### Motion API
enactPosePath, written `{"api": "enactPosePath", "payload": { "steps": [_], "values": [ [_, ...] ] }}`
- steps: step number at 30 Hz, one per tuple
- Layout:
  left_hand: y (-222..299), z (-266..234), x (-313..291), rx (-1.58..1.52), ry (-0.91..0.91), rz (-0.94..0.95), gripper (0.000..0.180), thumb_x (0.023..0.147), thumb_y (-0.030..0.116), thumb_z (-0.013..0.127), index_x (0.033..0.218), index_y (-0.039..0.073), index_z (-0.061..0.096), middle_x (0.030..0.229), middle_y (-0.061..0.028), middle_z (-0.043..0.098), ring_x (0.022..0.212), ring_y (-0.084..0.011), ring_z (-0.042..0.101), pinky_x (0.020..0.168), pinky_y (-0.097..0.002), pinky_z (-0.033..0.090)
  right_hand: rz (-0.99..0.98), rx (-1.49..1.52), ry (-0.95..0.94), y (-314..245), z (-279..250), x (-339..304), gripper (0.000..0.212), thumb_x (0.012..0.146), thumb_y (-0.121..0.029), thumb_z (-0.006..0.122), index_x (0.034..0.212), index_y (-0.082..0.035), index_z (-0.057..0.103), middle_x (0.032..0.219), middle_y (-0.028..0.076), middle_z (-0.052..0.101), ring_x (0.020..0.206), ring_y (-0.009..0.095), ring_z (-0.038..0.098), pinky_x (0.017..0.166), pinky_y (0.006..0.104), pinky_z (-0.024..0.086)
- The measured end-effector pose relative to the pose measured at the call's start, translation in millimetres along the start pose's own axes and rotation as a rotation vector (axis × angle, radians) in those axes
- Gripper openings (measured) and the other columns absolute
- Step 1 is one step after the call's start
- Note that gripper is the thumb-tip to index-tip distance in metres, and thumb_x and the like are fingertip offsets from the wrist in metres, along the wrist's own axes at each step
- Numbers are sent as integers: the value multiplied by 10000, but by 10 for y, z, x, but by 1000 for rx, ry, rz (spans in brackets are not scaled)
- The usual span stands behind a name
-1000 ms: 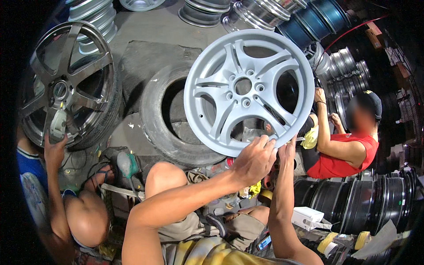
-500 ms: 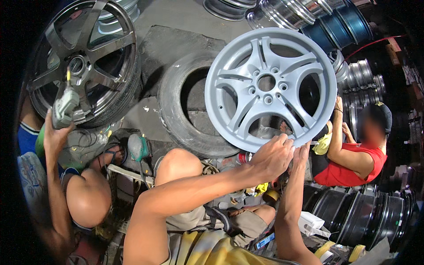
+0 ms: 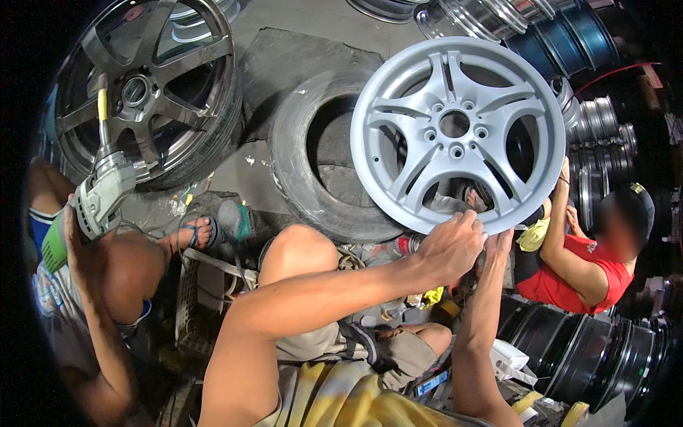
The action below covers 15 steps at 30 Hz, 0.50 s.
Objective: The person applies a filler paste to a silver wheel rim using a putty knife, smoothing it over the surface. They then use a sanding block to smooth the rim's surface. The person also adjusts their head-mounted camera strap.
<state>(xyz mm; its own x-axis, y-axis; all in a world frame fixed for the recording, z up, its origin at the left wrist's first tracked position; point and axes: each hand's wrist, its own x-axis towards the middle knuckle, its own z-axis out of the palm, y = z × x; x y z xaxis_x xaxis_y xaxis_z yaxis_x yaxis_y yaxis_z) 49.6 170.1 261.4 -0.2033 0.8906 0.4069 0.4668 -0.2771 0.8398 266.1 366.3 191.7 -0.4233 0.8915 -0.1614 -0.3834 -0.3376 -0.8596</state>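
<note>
Left hand: one, fingers curled in tight [image 3: 455, 244] at the lower edge of the grey wheel; whether they clasp the rim cannot be told.
Right hand: one, just beside the left, upright [image 3: 499, 245], fingertips at the same edge; how firmly they grip is hidden.
Grey wheel: one [image 3: 491, 97], upright in front of both hands, face toward the wearer, with five bolt holes around one centre hole and five split spokes.
Tyre: one [image 3: 290, 153], behind the grey wheel and partly covered by it.
Red container: one [image 3: 407, 245], just left of the left hand.
Co-workers: two; the one on the left grasps one power tool [image 3: 107, 196], grey with a green rear end, and the other wears a red top [image 3: 580, 281].
Dark wheel: one [image 3: 160, 67], at the upper left, its face behind the tool's tip.
Teal tool: one [image 3: 243, 226], near the wearer's bare knee.
Plastic crate: one [image 3: 186, 302], left of that knee.
Blue rim: one [image 3: 569, 44], upper right.
Black rims: several [image 3: 562, 345] in a row at the lower right, overlapping too much to count.
</note>
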Motion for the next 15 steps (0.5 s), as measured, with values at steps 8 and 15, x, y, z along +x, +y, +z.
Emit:
{"api": "enactPosePath", "payload": {
  "steps": [8,15],
  "values": [
    [-98,63,25,3,-17,38,225,988,160,557,902,-40,614,903,-210,581,828,-384,648,709,-471,559,15,-35,44,20,125,-35,634,1066,-517,412,1498,-53,398,1431,186,543,1312,380,535,1145,549,411],
    [-89,186,94,-88,-5,-14,231,967,126,546,935,-86,633,950,-257,601,870,-424,644,781,-494,549,69,-95,84,12,330,-143,645,1064,-526,410,1502,-54,396,1446,196,533,1310,382,538,1143,545,414]
  ]
}}
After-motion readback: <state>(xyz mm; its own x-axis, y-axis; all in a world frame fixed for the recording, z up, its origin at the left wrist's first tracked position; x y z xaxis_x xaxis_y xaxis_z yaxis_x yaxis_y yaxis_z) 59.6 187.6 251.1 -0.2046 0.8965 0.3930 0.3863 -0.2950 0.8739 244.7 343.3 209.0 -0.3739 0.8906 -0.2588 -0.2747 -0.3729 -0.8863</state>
